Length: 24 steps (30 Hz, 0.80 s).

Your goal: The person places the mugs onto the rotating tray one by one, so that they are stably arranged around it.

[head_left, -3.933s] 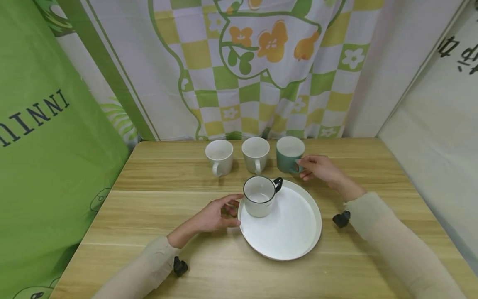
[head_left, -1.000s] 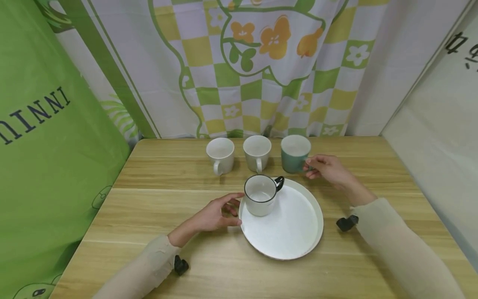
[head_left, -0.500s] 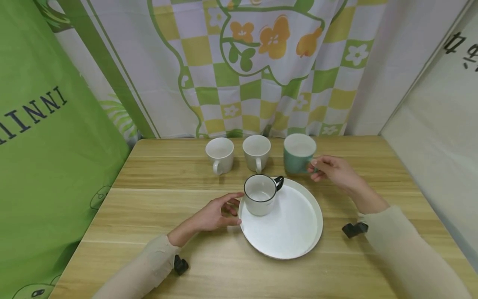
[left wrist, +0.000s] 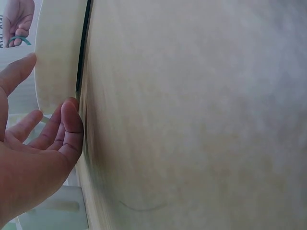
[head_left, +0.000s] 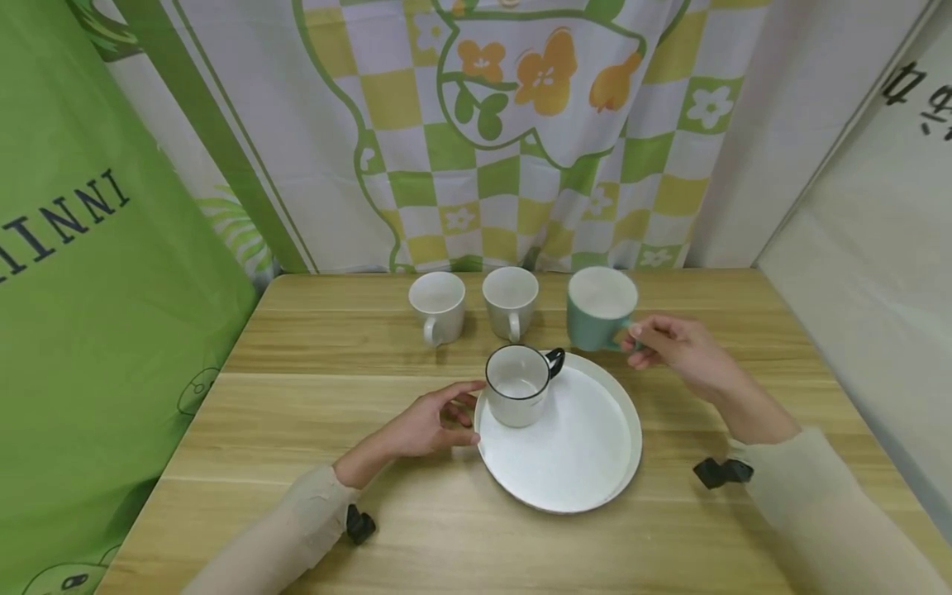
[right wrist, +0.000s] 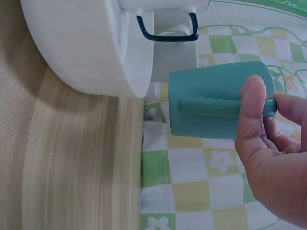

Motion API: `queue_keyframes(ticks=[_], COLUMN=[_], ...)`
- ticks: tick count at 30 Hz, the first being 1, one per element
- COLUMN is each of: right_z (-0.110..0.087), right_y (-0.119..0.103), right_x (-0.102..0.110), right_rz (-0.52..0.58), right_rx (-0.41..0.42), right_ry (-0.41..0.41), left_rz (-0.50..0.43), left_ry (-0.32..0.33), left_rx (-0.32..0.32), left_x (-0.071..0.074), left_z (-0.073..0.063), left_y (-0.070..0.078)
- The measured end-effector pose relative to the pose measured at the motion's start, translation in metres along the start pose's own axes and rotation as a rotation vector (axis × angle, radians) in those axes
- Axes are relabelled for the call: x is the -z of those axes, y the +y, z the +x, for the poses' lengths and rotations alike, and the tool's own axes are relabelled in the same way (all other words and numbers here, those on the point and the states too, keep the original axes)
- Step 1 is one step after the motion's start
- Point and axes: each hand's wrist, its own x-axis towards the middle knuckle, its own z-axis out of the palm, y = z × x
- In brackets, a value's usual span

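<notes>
In the head view my right hand (head_left: 680,351) pinches the handle of a teal mug (head_left: 595,326) with a white inside. The right wrist view shows thumb and fingers on the handle of the teal mug (right wrist: 211,86), which is raised off the table. My left hand (head_left: 427,426) lies at the left rim of a round white tray (head_left: 573,454), its fingers loosely bent and spread along the edge. On that tray stands a white mug (head_left: 515,405) with a black rim and black handle, close to the left fingertips.
Two white mugs, the left mug (head_left: 445,324) and the middle mug (head_left: 508,310), stand at the back of the wooden table (head_left: 312,421), handles toward the front. Behind them hangs a checked curtain (head_left: 476,198). A green cloth (head_left: 111,330) borders the left side.
The right hand has drawn the teal mug to the right, away from the middle mug, and lifted it, now nearer the front. The left hand, tray and black-rimmed mug have stayed put.
</notes>
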Motion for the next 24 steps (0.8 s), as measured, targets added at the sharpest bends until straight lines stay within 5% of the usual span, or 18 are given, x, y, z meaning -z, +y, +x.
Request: queue_keyframes(ticks=[24], right_z=[-0.044], right_y=[0.000], right_x=[-0.008], right_rz=[-0.076], right_rx=[0.102], right_ry=[-0.060], left_rz=[0.013], left_ry=[-0.006], left_rx=[-0.006], left_x=[0.001], left_z=[0.000], left_y=[0.001])
